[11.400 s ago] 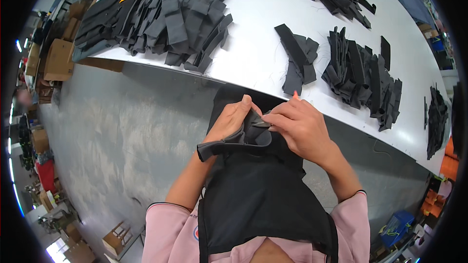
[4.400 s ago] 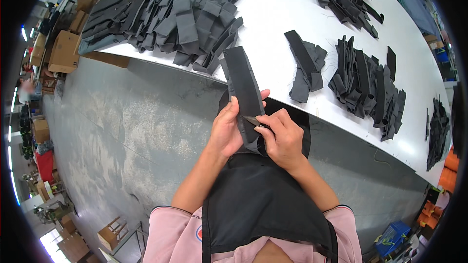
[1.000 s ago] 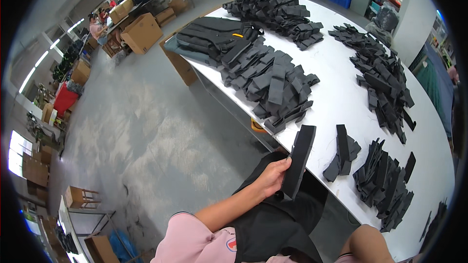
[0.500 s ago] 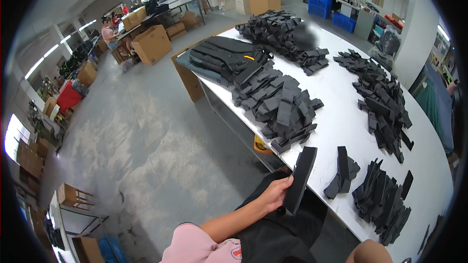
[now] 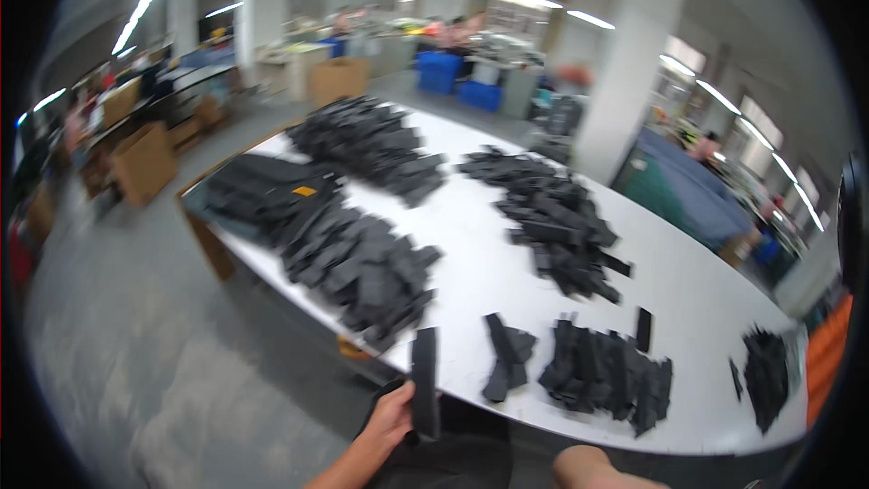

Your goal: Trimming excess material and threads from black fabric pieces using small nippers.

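Observation:
My left hand [image 5: 392,412] is closed around a flat black fabric strip [image 5: 424,382], held upright just off the near edge of the white table [image 5: 462,303]. My right hand is out of sight; only a bare bent part of my right arm [image 5: 584,469] shows at the lower edge. On the table beyond the held strip lies a small group of black strips [image 5: 505,358]. Right of it is a larger heap of similar strips [image 5: 602,371], with one loose strip [image 5: 644,330] behind it.
Black piece piles [image 5: 362,272] spread along the table's left side, near a dark backpack [image 5: 262,195]. Other piles lie at the back [image 5: 371,145], the middle right [image 5: 548,217] and far right [image 5: 766,376]. A pillar [image 5: 634,63] rises behind the table. Cardboard boxes [image 5: 145,163] stand on the left floor.
The view has swung to the right, so the table sits further left and a pile at its right end shows. My left hand still grips the strip.

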Motion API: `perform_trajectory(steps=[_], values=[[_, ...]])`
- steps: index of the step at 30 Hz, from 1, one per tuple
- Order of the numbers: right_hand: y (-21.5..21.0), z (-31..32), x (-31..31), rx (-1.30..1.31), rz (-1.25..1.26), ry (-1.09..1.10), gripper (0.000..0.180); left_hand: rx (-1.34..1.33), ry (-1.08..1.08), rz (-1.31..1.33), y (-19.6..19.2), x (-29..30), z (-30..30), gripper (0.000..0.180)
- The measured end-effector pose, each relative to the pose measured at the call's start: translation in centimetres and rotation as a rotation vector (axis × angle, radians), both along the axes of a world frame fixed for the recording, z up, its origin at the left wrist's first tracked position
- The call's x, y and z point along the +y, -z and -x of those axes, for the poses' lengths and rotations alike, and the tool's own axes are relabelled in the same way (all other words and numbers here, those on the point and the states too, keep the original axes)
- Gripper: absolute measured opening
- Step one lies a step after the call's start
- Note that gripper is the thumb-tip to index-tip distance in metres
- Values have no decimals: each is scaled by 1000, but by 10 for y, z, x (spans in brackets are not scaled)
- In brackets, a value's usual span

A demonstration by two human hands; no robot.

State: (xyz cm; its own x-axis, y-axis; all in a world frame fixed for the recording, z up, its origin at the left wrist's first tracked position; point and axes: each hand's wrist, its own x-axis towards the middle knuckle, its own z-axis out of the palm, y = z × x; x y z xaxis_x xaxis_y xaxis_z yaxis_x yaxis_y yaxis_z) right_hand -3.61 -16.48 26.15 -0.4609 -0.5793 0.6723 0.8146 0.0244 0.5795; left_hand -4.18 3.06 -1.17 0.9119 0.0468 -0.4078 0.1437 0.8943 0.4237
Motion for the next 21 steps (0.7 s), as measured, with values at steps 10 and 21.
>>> perform_trajectory(steps=[10, 21], values=[[-13, -17, 77, 465, 1270, -1692, 21, 7, 7, 90, -6, 7, -1, 46], [11, 6, 111, 366, 1691, -2126, 44, -14, -5, 31, -17, 8, 11, 39]])
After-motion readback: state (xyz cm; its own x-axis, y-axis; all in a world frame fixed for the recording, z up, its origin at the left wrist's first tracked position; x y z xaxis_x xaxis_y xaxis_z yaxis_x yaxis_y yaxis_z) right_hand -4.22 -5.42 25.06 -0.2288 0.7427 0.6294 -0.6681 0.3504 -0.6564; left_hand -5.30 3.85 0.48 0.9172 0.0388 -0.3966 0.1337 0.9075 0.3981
